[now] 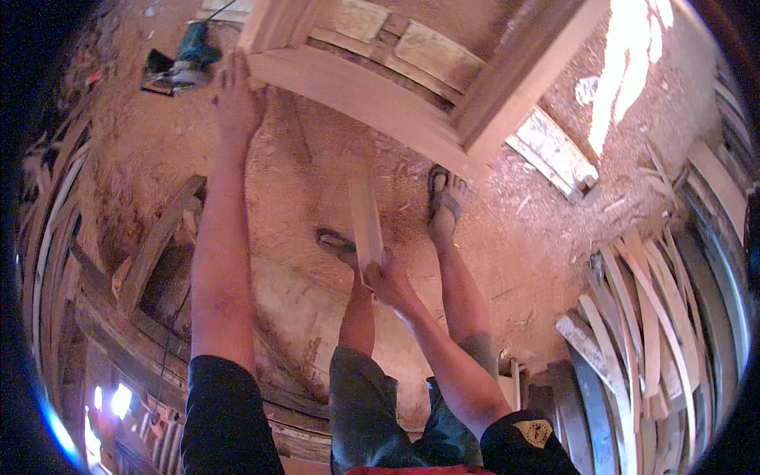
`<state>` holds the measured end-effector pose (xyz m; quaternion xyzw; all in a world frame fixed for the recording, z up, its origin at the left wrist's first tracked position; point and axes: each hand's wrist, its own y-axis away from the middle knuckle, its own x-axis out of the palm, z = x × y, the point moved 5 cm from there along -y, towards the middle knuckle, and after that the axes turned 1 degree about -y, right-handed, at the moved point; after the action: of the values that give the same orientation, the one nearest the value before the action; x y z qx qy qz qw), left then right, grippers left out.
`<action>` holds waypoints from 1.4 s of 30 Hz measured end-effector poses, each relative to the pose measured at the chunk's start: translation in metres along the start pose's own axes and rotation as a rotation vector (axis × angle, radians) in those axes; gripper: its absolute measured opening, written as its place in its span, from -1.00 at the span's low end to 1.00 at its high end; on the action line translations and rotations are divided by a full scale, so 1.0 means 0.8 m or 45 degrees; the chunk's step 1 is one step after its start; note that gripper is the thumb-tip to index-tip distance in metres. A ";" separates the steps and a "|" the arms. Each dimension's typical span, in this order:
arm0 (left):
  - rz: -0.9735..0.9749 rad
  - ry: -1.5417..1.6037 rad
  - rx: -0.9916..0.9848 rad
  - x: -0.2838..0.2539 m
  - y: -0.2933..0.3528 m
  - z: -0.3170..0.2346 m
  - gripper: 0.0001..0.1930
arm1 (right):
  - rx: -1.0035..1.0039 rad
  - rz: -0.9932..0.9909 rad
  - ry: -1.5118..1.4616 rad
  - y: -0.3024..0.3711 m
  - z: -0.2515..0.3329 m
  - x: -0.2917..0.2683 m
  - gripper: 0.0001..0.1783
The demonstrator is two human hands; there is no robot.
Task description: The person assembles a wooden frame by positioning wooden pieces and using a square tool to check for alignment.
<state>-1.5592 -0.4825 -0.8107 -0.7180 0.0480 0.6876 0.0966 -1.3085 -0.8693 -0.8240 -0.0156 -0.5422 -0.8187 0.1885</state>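
My right hand (385,279) is closed round the lower end of a flat, pale wooden strip (366,218), which points away from me above the ground. My left hand (240,95) reaches far forward with its fingers stretched out. It lies against the near left corner of a large wooden frame (356,89) made of thick, smooth boards; whether it presses on the wood I cannot tell. Left of that hand, a teal power tool (192,59) with a dark guard sits on the ground.
Pale, worn wooden blocks (552,150) lie beneath the frame. Stacked wooden strips (645,317) fill the right side. Curved timber pieces (162,237) lie at the left. My sandalled feet (447,198) stand on the dusty, shaving-strewn floor (309,190) near the frame.
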 end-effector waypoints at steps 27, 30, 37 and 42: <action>0.595 0.218 0.664 -0.028 0.136 -0.412 -0.31 | -0.465 -0.160 -0.074 -0.005 0.021 0.033 -0.44; 0.565 0.137 0.714 -0.038 0.148 -0.390 -0.27 | -0.369 -0.040 -0.209 0.008 0.048 0.037 -0.43; -0.004 1.069 -0.727 0.006 0.123 -0.120 -0.29 | -0.060 -0.062 0.109 0.018 0.066 0.028 -0.52; -0.228 1.856 -1.682 0.051 0.083 -0.005 -0.29 | 0.005 -0.064 0.105 0.012 0.053 0.005 -0.52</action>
<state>-1.5664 -0.5459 -0.8562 -0.8765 -0.3522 -0.0441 -0.3252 -1.3168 -0.8361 -0.7968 0.0321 -0.5360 -0.8219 0.1901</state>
